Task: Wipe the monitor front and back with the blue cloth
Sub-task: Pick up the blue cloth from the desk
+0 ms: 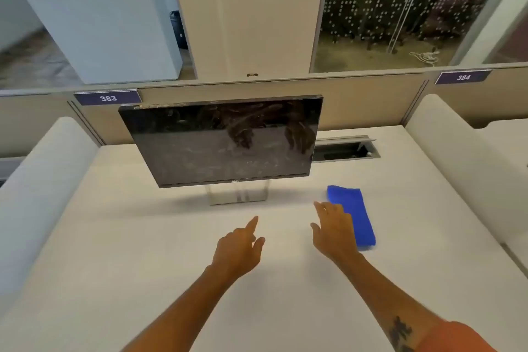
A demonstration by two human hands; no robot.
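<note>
One blue cloth (353, 216) beside right fingers (323, 208)

glossy smudged monitor (223, 143), soft blue cloth (354, 211), matt desk (143, 237)

White tabletop (128, 237) w/ monitor (223, 140) on its stand at centre back, folded blue cloth (354, 208) flat to its right front.

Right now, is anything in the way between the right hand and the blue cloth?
Nothing visible is. The right hand is open just left of the blue cloth, which lies folded on the desk. Its fingers overlap the cloth's left edge; whether they touch it I cannot tell. The left hand points toward the monitor.
</note>
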